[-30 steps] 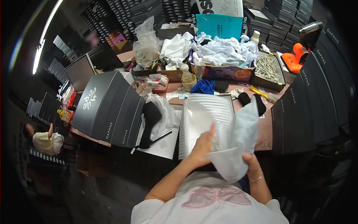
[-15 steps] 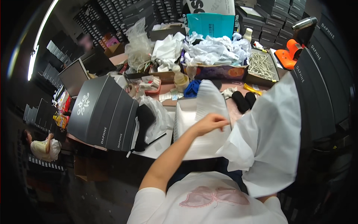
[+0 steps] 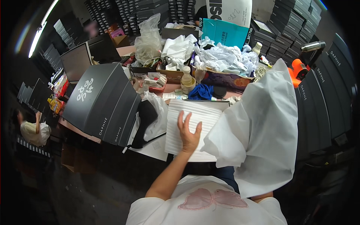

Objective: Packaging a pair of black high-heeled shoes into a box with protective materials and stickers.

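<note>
My left hand (image 3: pixel 190 135) rests on a white ribbed foam sheet (image 3: pixel 174 122), its fingers spread and holding nothing. The foam sheet lies over the tray or box in front of me, tilted a little. A large, limp white sheet (image 3: pixel 272 131), thin paper or cloth, hangs upright on my right and overlaps the foam's right side. My right hand is hidden behind it; only a bit of the right arm (image 3: pixel 262 195) shows below. Left of the foam lie a black shoe-like item (image 3: pixel 146 118) and crumpled white wrapping (image 3: pixel 159 120).
Dark shoeboxes (image 3: pixel 101 105) stand at the left, and more dark boxes (image 3: pixel 318 108) rise at the right. Across the back are a patterned box (image 3: pixel 225 78) of crumpled tissue, a bottle (image 3: pixel 187 80), a blue cloth (image 3: pixel 201 92) and an orange tape dispenser (image 3: pixel 297 71). Another person (image 3: pixel 35 129) is far left.
My left hand has moved left and spread its fingers on the foam. The foam's raised far part now lies flatter. The white sheet has shifted slightly left, and the view has tilted.
</note>
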A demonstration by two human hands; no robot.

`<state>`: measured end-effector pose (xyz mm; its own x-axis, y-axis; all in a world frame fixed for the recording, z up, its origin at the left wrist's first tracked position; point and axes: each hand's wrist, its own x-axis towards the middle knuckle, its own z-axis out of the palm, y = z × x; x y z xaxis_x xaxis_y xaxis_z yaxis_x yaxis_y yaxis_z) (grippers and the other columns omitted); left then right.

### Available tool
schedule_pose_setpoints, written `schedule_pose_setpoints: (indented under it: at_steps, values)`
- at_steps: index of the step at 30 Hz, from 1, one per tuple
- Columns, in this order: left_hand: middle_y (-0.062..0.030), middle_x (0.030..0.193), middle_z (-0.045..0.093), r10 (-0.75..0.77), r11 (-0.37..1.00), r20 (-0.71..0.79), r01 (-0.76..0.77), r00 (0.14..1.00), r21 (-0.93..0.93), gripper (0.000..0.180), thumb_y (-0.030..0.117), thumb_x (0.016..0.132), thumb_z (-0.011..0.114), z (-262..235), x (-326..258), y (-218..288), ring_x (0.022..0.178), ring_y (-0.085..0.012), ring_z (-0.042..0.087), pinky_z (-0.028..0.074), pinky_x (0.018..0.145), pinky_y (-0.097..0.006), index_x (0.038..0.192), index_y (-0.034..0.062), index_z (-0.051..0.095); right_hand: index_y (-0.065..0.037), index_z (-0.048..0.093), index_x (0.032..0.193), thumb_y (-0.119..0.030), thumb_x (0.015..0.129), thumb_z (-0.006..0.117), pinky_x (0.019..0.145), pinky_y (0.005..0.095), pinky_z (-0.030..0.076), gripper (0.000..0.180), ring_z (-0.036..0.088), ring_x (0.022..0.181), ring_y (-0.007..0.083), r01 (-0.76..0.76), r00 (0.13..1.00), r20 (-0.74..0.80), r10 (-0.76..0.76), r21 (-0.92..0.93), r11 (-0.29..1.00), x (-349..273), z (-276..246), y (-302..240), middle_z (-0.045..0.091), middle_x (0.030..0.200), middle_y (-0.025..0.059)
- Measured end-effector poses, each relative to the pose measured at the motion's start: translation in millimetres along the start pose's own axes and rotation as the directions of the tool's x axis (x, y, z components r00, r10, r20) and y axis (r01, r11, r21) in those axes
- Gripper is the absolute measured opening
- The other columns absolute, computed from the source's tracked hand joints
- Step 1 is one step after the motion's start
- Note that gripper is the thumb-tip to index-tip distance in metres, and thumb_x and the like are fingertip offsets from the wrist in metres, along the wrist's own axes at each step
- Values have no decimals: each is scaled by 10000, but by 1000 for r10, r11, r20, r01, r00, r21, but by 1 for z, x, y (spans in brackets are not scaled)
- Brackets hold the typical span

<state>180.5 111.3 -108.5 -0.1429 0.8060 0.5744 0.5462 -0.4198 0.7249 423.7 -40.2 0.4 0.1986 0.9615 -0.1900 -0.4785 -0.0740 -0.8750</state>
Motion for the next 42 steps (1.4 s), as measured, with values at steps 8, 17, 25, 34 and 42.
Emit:
schedule_pose_setpoints:
  at_steps: [8, 17, 25, 34, 42]
  values:
    - [-166, 1102, 598, -539, 761, 639, 643, 549, 89, 501, 233, 852, 711, -104, 37, -60, 1001, -233, 580, 460, 877, -321, 1218, -50, 520, 29, 431, 1352, -298, 741, 707, 940, 312, 459, 746, 569, 1096, 181, -23, 999, 44, 22, 23, 999, 6, 10, -3, 579, 1217, 108]
    - [-77, 1105, 616, 415, 884, 683, -89, 602, -458, 272, 220, 927, 608, 89, -18, 104, 982, -189, 592, 492, 828, -315, 1061, -15, 635, 32, 430, 1354, -281, 762, 705, 937, 308, 458, 724, 568, 1094, 173, -305, 860, 398, 320, -102, 947, 60, 82, -19, 582, 1212, 112]
    - [-151, 1103, 652, 541, 788, 840, 380, -51, -484, 380, 281, 941, 566, -15, -108, 90, 992, -265, 634, 501, 855, -338, 1100, -60, 620, 48, 471, 1326, -350, 747, 747, 940, 292, 444, 755, 571, 1094, 188, -202, 631, 475, 613, -663, 721, 140, 60, 52, 616, 1168, 136]
    - [-97, 979, 633, -622, -153, 775, 953, 113, -261, 528, 520, 924, 543, -147, -138, -40, 972, -216, 599, 484, 807, -344, 1151, 44, 578, 11, 548, 1265, -191, 698, 743, 972, 312, 433, 632, 577, 1074, 231, 58, 707, 502, 497, -742, 667, 152, 38, 113, 629, 1189, 121]
    - [31, 768, 567, -795, -157, 554, 798, 248, -582, 262, 352, 933, 607, -79, -144, -67, 675, -106, 534, 420, 565, -238, 956, 91, 619, 17, 308, 1431, -390, 664, 688, 878, 427, 493, 948, 622, 972, 402, 443, 751, 347, 561, -896, -39, 145, 44, 163, 648, 1020, 278]
